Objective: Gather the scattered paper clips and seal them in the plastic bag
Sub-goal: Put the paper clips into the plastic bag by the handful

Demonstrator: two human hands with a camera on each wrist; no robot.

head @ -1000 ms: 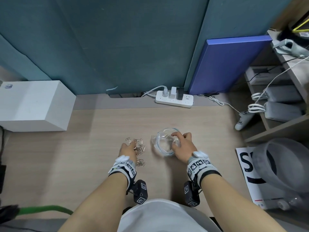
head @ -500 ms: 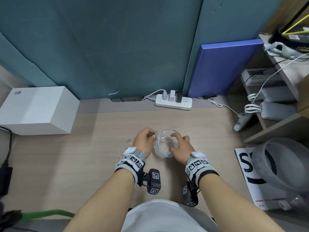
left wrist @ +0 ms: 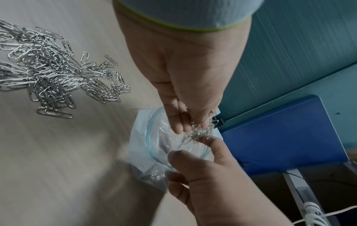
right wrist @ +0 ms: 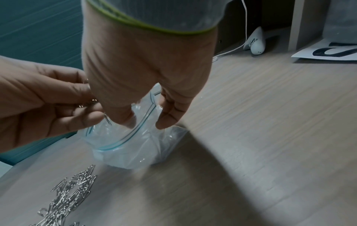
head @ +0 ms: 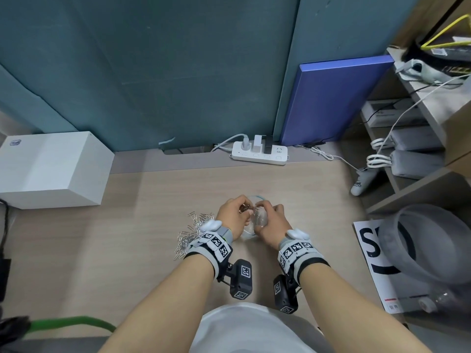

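Note:
A clear plastic zip bag (head: 256,222) (left wrist: 152,146) (right wrist: 135,146) stands on the wooden desk with its blue-edged mouth held wide. My right hand (head: 267,220) (right wrist: 142,120) grips the rim, thumb inside and fingers outside. My left hand (head: 235,212) (left wrist: 191,126) pinches a small bunch of silver paper clips (left wrist: 197,133) right over the mouth. A large loose pile of paper clips (head: 191,231) (left wrist: 52,76) (right wrist: 69,197) lies on the desk just left of the bag, beside my left wrist.
A white box (head: 51,169) stands at the back left and a white power strip (head: 258,152) lies along the back wall. A blue board (head: 331,98) leans by shelves (head: 418,138) on the right. A printed sheet (head: 374,250) and a grey tub (head: 428,240) sit at right front.
My left hand lifted a bunch of clips from the pile and carried it right to the bag's mouth. My right hand stayed on the bag's rim.

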